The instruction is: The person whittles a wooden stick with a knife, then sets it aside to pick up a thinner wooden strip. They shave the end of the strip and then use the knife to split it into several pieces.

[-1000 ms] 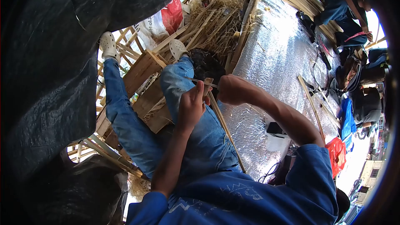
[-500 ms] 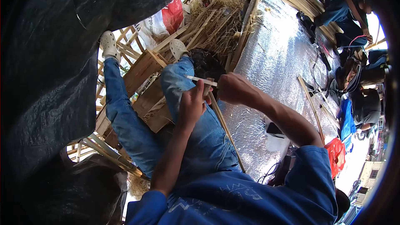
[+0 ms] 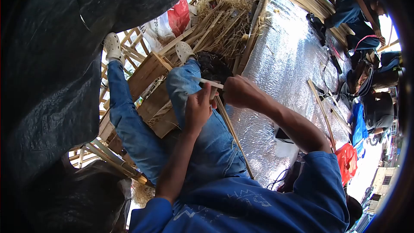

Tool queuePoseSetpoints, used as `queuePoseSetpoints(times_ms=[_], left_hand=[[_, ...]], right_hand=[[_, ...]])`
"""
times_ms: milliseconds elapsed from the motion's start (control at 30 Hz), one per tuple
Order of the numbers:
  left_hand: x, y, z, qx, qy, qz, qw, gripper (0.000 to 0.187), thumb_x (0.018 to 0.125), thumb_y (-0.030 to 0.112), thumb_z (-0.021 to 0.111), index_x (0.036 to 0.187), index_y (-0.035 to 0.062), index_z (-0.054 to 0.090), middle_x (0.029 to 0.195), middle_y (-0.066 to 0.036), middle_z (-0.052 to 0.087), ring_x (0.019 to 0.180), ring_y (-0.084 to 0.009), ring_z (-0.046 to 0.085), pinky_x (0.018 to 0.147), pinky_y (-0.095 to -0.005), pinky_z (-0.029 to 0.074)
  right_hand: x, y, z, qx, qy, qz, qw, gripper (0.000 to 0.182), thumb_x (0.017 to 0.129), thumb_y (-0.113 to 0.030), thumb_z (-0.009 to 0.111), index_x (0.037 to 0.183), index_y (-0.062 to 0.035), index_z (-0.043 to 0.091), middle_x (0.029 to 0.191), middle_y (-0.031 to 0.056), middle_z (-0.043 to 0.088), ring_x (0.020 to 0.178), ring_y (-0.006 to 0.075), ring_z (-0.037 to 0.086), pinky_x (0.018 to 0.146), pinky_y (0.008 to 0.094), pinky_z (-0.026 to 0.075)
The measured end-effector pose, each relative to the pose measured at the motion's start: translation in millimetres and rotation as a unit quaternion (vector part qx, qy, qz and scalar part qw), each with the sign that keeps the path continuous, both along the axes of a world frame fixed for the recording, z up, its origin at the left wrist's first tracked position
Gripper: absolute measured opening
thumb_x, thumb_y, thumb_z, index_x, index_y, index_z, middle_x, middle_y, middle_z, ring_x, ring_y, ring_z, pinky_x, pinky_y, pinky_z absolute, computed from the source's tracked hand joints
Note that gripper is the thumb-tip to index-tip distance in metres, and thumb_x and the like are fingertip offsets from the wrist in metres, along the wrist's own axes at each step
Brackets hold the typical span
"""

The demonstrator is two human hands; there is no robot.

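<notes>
Over my right thigh, both hands work close together. My right hand (image 3: 240, 91) is closed in a fist at the right end of a knife (image 3: 209, 82); its thin pale blade points left and its handle is hidden in the fist. My left hand (image 3: 199, 108) is closed with the thumb up against the blade. Between its thumb and fingers is a short brownish piece of wood (image 3: 214, 90), crossing under the blade and mostly hidden by the fingers.
Shiny foil sheeting (image 3: 267, 86) covers the surface to my right, with a long stick (image 3: 321, 108), cables and a red bag (image 3: 346, 162) on it. Wooden boards (image 3: 148, 75) and straw (image 3: 233, 0) lie ahead. Another person (image 3: 355, 15) sits at upper right. Black tarp (image 3: 51, 69) hangs left.
My right hand and the knife have shifted very slightly left and down, and the blade's left end looks dimmer. My left hand stays almost where it was.
</notes>
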State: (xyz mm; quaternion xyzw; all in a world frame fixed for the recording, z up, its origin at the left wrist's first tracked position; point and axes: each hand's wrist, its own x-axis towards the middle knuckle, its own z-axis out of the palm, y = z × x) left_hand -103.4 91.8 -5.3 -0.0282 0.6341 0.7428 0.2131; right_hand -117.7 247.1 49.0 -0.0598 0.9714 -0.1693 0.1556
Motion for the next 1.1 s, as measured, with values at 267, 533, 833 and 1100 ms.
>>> queuePoseSetpoints(times_ms=[267,533,833,1100], left_hand=[[2,-3,-5,-0.018,0.019,0.0,1.0,0.052,0.098,0.047,0.045,0.085,0.0007,0.066,0.053,-0.001,0.051,0.04,-0.0033,0.042,0.037,-0.0198,0.029],[-3,-3,-7,0.004,-0.01,-0.007,1.0,0.052,0.099,0.045,0.042,0.085,0.0006,0.065,0.053,-0.001,0.051,0.039,-0.0043,0.042,0.036,-0.0206,0.03],[2,-3,-3,0.01,0.024,-0.006,1.0,0.053,0.1,0.045,0.04,0.085,0.0008,0.065,0.053,-0.001,0.051,0.038,-0.0049,0.041,0.036,-0.0214,0.029],[-2,-3,-4,0.029,-0.047,-0.019,0.998,0.052,0.098,0.047,0.043,0.088,0.0021,0.066,0.055,0.001,0.05,0.04,-0.0032,0.04,0.037,-0.0192,0.028]], right_hand=[[-5,-9,17,0.013,-0.152,-0.033,0.988,0.018,0.072,-0.005,0.054,0.08,0.0055,0.066,0.072,0.0241,0.064,0.072,0.0371,0.067,0.064,0.0427,0.053],[-2,-5,-4,0.042,0.008,0.0,0.999,0.017,0.073,-0.007,0.055,0.078,0.0034,0.067,0.068,0.0222,0.064,0.065,0.0371,0.066,0.059,0.0421,0.053],[-2,-12,8,0.012,-0.105,-0.022,0.994,0.017,0.075,-0.009,0.056,0.079,-0.0003,0.07,0.069,0.0211,0.064,0.068,0.0361,0.067,0.061,0.0424,0.053],[-7,-8,3,0.045,-0.055,-0.012,0.997,0.018,0.077,-0.012,0.056,0.08,-0.0004,0.069,0.073,0.0206,0.066,0.073,0.036,0.067,0.064,0.0427,0.053]])
